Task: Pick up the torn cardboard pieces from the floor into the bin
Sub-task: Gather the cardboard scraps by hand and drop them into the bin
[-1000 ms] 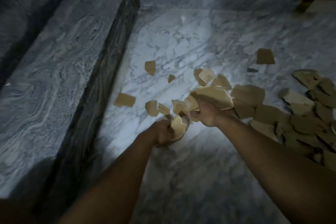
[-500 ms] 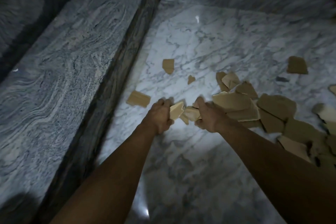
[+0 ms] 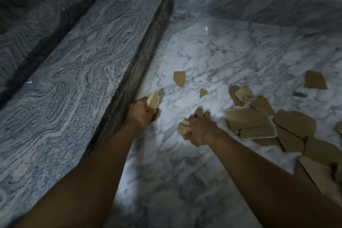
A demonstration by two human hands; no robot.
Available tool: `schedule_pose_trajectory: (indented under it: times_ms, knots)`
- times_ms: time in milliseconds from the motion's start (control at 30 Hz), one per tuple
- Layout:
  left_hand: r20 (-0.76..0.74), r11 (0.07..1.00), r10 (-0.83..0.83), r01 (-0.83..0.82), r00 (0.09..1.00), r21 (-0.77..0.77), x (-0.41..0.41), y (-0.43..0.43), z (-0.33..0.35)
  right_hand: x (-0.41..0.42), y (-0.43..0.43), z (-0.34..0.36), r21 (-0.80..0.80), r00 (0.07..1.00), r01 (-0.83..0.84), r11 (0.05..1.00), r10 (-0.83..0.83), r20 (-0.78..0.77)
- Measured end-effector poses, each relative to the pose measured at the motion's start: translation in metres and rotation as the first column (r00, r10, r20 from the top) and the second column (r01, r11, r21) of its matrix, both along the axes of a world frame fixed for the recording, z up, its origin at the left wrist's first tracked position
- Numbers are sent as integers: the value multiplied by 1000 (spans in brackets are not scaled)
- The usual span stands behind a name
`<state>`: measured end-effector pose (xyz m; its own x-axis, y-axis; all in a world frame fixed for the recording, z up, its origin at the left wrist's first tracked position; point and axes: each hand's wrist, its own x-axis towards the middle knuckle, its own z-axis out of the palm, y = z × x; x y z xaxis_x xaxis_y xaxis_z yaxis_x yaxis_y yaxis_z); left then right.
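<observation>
Torn brown cardboard pieces lie scattered on the white marble floor. My left hand grips a pale cardboard piece close to the foot of the granite step. My right hand is curled round small cardboard scraps just above the floor. A heap of larger cardboard pieces spreads to the right of my right hand. Single pieces lie farther off: one ahead, a tiny one, and another at the far right. No bin is in view.
A long grey granite step runs along the left, its dark riser edge beside my left hand. A grey marble skirting and white wall close the far side. A small dark chip lies on the floor at right.
My left hand has moved left to the step and now holds the piece that lay there. My right hand kept its scraps and drew slightly away from the heap. The view swung left.
</observation>
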<state>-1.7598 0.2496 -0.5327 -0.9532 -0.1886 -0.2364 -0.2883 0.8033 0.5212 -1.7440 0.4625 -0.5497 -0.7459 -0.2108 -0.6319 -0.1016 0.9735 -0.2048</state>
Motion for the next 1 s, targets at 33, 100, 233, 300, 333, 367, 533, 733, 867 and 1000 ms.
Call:
schedule_pose_trajectory:
  times_ms: [33, 100, 233, 300, 333, 367, 533, 733, 867, 1000]
  knots:
    - [33, 1000, -4, 3, 999, 13, 1, -2, -4, 3, -4, -5, 8, 999, 34, 999, -34, -38]
    - [105, 998, 14, -20, 994, 60, 3, -4, -10, 5, -5, -11, -35, 991, 119, 992, -121, -60]
    - [71, 993, 4, -13, 997, 119, 2, -7, -9, 5, 0, -17, -234, 938, 336, 912, -347, -3]
    - [63, 992, 18, -26, 998, 122, -1, -11, -7, 5, 0, -18, -225, 921, 380, 897, -390, 1]
    - [75, 994, 16, -24, 997, 103, -3, -13, -7, 6, 0, -17, -175, 936, 345, 922, -351, -8]
    - [96, 995, 20, -29, 995, 91, -5, -14, -7, 7, -1, -15, -130, 953, 298, 946, -302, -13]
    - [178, 991, -34, 10, 983, 132, -17, -10, -10, 12, -5, -7, 48, 992, 113, 992, -110, -67]
    - [281, 903, -308, 372, 909, -214, -26, -12, -20, -32, 17, 20, 2, 971, 64, 998, -62, -233]
    - [245, 881, -331, 391, 911, -266, -26, -14, -28, -78, 40, 17, -30, 940, 18, 999, -28, -341]
    - [272, 915, -281, 343, 920, -214, -26, -14, -28, -79, 39, -10, -32, 905, -38, 999, 21, -426]
